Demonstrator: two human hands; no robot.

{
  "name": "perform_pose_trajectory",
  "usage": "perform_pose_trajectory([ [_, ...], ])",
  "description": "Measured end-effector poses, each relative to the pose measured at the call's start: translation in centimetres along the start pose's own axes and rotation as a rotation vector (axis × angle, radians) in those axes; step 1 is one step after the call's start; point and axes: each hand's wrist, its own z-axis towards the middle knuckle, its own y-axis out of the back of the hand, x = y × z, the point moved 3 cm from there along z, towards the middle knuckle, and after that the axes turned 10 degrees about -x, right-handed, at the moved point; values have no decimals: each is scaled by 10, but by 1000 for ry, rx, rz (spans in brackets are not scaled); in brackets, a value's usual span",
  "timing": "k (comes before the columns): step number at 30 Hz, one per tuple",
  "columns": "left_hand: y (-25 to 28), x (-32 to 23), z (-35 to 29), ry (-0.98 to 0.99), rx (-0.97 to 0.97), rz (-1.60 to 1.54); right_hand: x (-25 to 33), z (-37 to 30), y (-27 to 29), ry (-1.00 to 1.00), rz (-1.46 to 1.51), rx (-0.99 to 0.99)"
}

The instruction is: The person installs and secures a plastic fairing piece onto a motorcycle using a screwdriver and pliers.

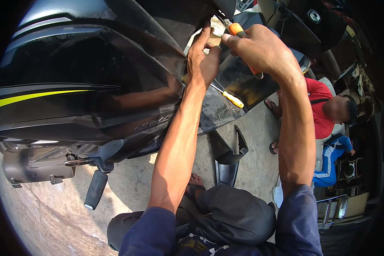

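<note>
A black motor scooter [64,64] with a lime-yellow stripe fills the upper left. My left hand [202,62] reaches up to the edge of its dark front panel, index finger stretched along the edge and thumb apart; the other fingers are partly hidden. My right hand [262,47] is closed around a hand tool with an orange-and-black handle [236,30]. The tool's metal end points up at a gap by the panel, and its exact kind is unclear. Below my hands, a yellow-handled screwdriver [233,99] lies on the scooter's footboard [215,113].
A loose black plastic trim piece [227,168] lies on the concrete floor [260,145] near my foot. At right sits a person in a red top [322,109], with someone in blue clothing [330,160] beside them. The scooter's foot peg [96,190] sticks out at lower left.
</note>
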Motion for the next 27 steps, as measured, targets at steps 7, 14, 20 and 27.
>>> perform_pose_trajectory([
  [7,2,4,3,-66,-42,72,8,6,10,22,-85,65],
  [14,-3,3,-1,-29,-43,40,10,5,12,15,-104,92],
  [20,1,4,0,44,-33,-27,17,0,3,-15,-22,142],
  [27,-1,0,-4,70,-45,-88,6,-5,-15,-128,128,133],
])
